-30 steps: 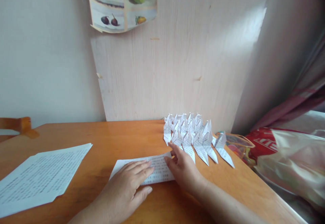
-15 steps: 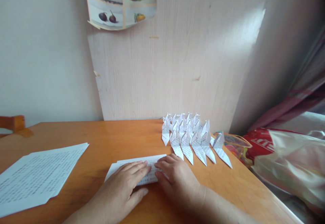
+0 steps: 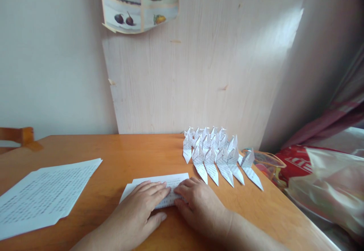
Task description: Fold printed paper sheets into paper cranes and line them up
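A folded sheet of printed paper (image 3: 167, 198) lies near the front of the wooden table, with more white paper showing at its left and back edges. My left hand (image 3: 142, 207) rests flat on its left part, fingers stretched out and thumb apart. On its right part lies my right hand (image 3: 199, 203), palm down, fingers slightly bent and spread. Neither hand grips anything. Behind my right hand stand several folded paper figures (image 3: 210, 160) in rows, made of printed paper with pointed tips.
A stack of printed sheets (image 3: 48, 194) lies at the left of the table (image 3: 136, 152). Plastic bags (image 3: 321, 179) are beyond the right edge. A chair part (image 3: 25, 135) shows at far left. A fruit poster (image 3: 140, 4) hangs on the wall.
The whole view has shifted slightly, so things appear a little further right. Both hands remain on the paper in nearly the same pose.
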A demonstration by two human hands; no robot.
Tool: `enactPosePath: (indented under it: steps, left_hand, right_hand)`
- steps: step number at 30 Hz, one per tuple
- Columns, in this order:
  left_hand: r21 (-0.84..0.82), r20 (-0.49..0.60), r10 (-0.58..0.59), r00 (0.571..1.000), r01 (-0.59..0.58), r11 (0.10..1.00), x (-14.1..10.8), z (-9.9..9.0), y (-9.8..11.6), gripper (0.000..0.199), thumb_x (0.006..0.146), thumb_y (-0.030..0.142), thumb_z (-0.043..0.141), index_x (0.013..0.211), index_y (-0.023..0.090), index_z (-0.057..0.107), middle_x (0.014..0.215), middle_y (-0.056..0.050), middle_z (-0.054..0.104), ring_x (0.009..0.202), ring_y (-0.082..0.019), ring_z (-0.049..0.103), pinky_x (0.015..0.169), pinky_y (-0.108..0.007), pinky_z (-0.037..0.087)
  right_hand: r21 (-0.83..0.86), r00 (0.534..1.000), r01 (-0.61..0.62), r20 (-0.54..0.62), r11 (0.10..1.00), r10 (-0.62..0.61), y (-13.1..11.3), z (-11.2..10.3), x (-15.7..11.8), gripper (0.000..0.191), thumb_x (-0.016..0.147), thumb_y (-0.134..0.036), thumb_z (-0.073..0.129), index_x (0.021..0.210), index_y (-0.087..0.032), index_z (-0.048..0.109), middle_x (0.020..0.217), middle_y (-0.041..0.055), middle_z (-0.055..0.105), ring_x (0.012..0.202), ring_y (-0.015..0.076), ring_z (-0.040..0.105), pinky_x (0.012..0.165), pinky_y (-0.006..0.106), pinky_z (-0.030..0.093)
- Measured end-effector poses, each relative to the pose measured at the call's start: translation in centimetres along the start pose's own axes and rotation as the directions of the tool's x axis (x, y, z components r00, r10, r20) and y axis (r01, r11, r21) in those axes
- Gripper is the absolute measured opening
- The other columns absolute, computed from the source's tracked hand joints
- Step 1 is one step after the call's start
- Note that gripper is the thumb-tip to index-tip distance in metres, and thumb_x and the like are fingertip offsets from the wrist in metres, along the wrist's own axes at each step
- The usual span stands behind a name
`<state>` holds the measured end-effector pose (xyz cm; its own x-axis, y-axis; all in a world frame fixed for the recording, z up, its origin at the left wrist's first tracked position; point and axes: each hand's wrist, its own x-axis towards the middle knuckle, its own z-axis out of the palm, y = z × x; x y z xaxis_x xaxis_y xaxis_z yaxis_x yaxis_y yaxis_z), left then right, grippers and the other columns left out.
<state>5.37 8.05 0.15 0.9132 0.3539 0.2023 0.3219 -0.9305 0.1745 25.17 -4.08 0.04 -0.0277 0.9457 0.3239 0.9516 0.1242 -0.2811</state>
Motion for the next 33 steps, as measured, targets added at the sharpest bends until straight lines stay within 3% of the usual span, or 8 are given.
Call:
enactPosePath:
  steps: [5, 15, 26, 33]
  left_hand:
    - [-0.022, 0.005, 0.012, 1.000, -0.012, 1.000, 0.0, 0.2, -0.2, 0.057, 0.086, 0.030, 0.066, 0.142, 0.032, 0.053, 0.146, -0.003, 0.055, 0.134, -0.028, 0.050, 0.114, -0.051, 0.040]
    - [-0.038, 0.057, 0.030, 0.998, -0.028, 0.999, 0.1, -0.4, -0.1, 0.053, 0.094, 0.034, 0.058, 0.145, 0.035, 0.047, 0.148, 0.000, 0.052, 0.138, -0.025, 0.047, 0.122, -0.055, 0.020]
    - [-0.060, 0.052, 0.047, 0.998, -0.044, 0.997, 0.1, -1.1, 0.8, 0.048, 0.095, 0.028, 0.056, 0.142, 0.031, 0.050, 0.145, -0.005, 0.055, 0.136, -0.026, 0.049, 0.119, -0.056, 0.024]
    - [-0.018, 0.045, 0.038, 0.998, -0.038, 0.999, 0.0, -0.9, 0.6, 0.054, 0.093, 0.023, 0.056, 0.146, 0.033, 0.045, 0.151, -0.004, 0.049, 0.141, -0.026, 0.042, 0.121, -0.060, 0.013]
  right_hand:
    - [0.004, 1.000, -0.001, 0.026, 1.000, 0.001, 0.1, 0.0, 0.0, 0.011, 0.091, -0.028, 0.057, 0.094, -0.023, 0.066, 0.099, 0.0027, 0.070, 0.094, 0.0200, 0.060, 0.082, 0.030, 0.040]
    - [0.021, 0.996, -0.019, 0.089, 1.000, 0.017, 0.0, -0.1, -0.1, 0.015, 0.091, -0.029, 0.055, 0.099, -0.023, 0.067, 0.103, 0.0042, 0.070, 0.098, 0.0216, 0.060, 0.085, 0.031, 0.043]
    - [0.004, 0.989, -0.039, 0.139, 0.999, 0.038, -0.2, -0.4, -0.2, 0.016, 0.090, -0.025, 0.058, 0.102, -0.023, 0.067, 0.106, 0.0045, 0.069, 0.102, 0.0216, 0.059, 0.089, 0.031, 0.043]
    - [0.006, 0.991, -0.042, 0.129, 0.999, 0.041, -0.1, -0.3, -0.1, 0.021, 0.088, -0.023, 0.057, 0.107, -0.024, 0.067, 0.107, 0.0047, 0.069, 0.101, 0.0230, 0.060, 0.088, 0.032, 0.044]
